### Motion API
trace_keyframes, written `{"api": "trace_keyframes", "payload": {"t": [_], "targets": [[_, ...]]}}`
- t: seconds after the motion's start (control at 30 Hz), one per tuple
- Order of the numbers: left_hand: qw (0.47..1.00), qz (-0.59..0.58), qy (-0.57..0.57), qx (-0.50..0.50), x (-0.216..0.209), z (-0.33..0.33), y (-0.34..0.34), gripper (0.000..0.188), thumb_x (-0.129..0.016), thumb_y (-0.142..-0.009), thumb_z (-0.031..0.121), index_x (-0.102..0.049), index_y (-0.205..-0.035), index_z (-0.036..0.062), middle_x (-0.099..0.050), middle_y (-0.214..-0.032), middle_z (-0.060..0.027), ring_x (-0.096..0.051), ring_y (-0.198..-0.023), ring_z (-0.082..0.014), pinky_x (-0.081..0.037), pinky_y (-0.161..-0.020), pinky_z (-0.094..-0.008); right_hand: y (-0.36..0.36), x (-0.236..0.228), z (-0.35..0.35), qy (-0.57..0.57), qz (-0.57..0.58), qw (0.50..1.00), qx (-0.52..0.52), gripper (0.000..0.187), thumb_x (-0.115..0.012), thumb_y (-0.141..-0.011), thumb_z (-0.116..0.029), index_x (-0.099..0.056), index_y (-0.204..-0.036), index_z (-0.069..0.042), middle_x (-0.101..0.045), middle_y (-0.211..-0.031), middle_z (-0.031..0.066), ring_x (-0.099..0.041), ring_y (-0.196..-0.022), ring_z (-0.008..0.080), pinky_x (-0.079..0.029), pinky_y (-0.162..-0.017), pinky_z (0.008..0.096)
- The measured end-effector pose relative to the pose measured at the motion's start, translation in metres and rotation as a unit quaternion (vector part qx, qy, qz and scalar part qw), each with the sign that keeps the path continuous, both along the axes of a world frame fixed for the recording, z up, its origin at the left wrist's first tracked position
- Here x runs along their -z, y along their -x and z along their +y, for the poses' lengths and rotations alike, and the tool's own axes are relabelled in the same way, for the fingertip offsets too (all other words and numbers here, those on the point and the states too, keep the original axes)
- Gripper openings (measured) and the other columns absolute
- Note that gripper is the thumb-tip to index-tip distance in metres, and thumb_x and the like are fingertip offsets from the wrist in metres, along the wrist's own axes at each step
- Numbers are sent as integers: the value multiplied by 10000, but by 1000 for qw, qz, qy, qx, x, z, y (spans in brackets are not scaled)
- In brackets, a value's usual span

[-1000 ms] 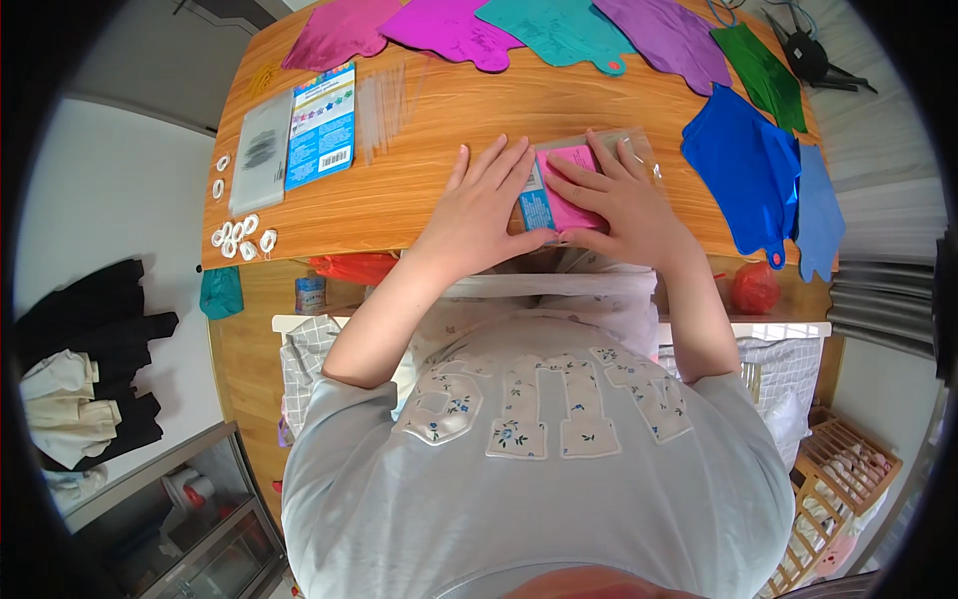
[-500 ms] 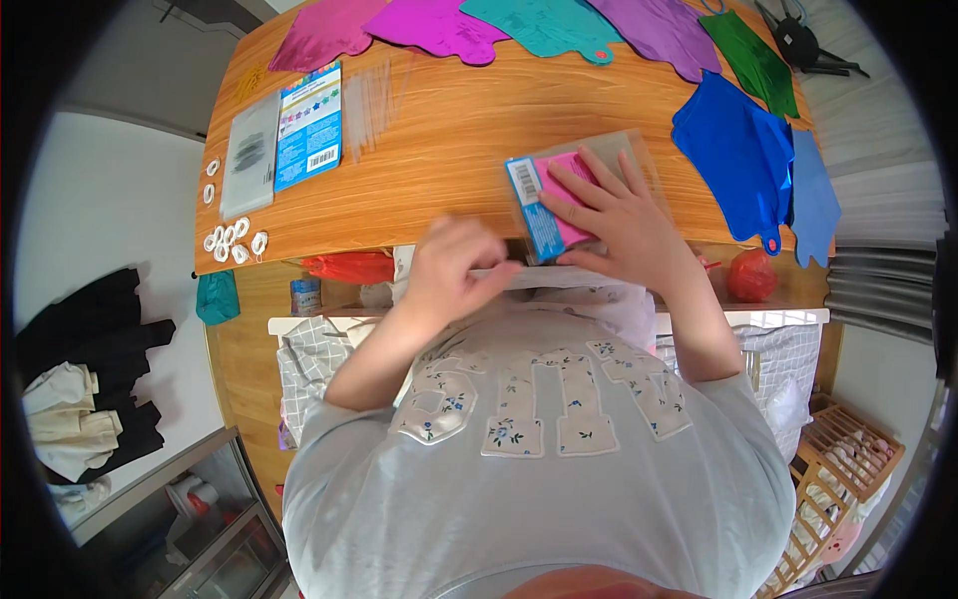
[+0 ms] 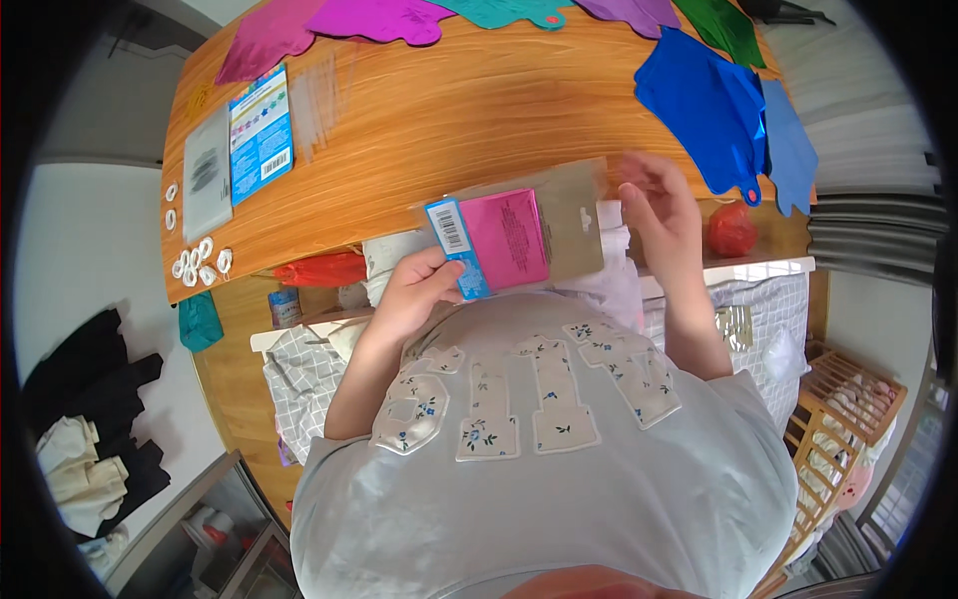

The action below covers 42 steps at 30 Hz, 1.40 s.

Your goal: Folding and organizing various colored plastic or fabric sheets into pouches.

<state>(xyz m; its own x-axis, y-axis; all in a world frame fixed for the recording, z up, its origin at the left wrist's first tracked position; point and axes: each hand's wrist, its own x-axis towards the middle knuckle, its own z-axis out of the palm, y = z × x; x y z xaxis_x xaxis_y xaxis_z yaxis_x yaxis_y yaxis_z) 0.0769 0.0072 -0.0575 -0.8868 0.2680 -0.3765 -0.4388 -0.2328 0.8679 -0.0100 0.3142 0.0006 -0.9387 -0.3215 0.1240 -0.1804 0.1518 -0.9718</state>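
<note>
A flat clear plastic packet [image 3: 507,240] with folded pink foil and a blue-and-white label inside is tilted over the table's front edge, close to my shirt. My left hand [image 3: 414,288] grips its label end, thumb across the blue strip and fingers behind. Beyond the pink part, the transparent end of the packet has a hanging hole. My right hand [image 3: 667,215] hovers just beside that end, thumb apart from its slightly blurred, loosely bent fingers. Nothing shows in that hand.
Flat foil balloons, including a blue one [image 3: 707,105], line the table's [image 3: 449,110] far and right sides. At left lie a blue card [image 3: 261,140], a clear packet [image 3: 208,175], transparent strips [image 3: 317,105] and several white ribbon rolls [image 3: 190,265]. A shelf below holds a red bag [image 3: 731,230].
My left hand has taken hold of the packet's label end. The packet has come off the tabletop toward me, and my right hand has lifted off it to the right. The view has shifted.
</note>
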Motion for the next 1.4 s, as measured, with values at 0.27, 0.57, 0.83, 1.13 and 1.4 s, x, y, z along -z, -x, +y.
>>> {"api": "trace_keyframes", "payload": {"t": [0.27,0.57,0.83,1.13,1.4], "targets": [[997,62,28,-33,6,-1,1,254,-541,-1017,129,-637,-1189,-31,-717,-962,-63,-683,-772,-120,-555,-707,-248,9,-13,-4,114,-224,967,27,150,-648,-934,-14,-681,-1075,24,-711,-949,65,-646,-791,112,-516,-719,241],[994,32,-58,-83,-6,-1,0,259,-552,-1017,132,-631,-1179,-53,-716,-963,-87,-687,-753,-141,-569,-674,-277,22,-1,-2,123,-220,968,-21,169,-677,-907,12,-678,-1076,4,-704,-919,56,-634,-760,107,-503,-678,234],[972,63,-177,-141,7,-1,6,237,-578,-1002,115,-635,-1172,-39,-716,-981,-93,-690,-778,-143,-574,-674,-283,23,-15,-11,152,-280,948,-23,257,-687,-891,31,-650,-1144,4,-708,-980,64,-660,-841,117,-524,-727,234],[988,79,-11,-135,-10,8,12,174,-625,-963,52,-668,-1102,-44,-719,-1030,-106,-695,-873,-140,-582,-738,-288,37,-11,-17,73,-126,989,-2,309,-696,-885,21,-646,-1189,0,-707,-1104,76,-682,-909,124,-540,-750,228],[978,66,6,-199,-24,31,14,115,-616,-976,85,-672,-978,-15,-724,-956,-85,-694,-859,-126,-561,-741,-260,21,-28,-57,-248,386,886,-65,448,-758,-838,-150,-631,-1264,-91,-608,-1330,110,-599,-1206,280,-447,-1035,462]]}}
